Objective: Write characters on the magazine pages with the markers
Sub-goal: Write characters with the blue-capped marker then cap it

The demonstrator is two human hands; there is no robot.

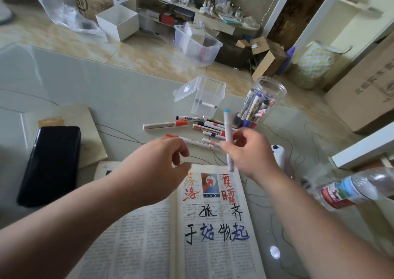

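Marker (227, 129), likely light and stiff, is being pinched mid-barrel by right hand (251, 152) above the magazine (149, 246). Left hand (157, 163) is hovering slack, empty.

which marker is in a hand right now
The white marker with the light blue end, held nearly upright in the right hand. The others lie flat on the table or stand in the clear jar.

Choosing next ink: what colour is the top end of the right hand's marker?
Light blue, on the marker; head view shows it.
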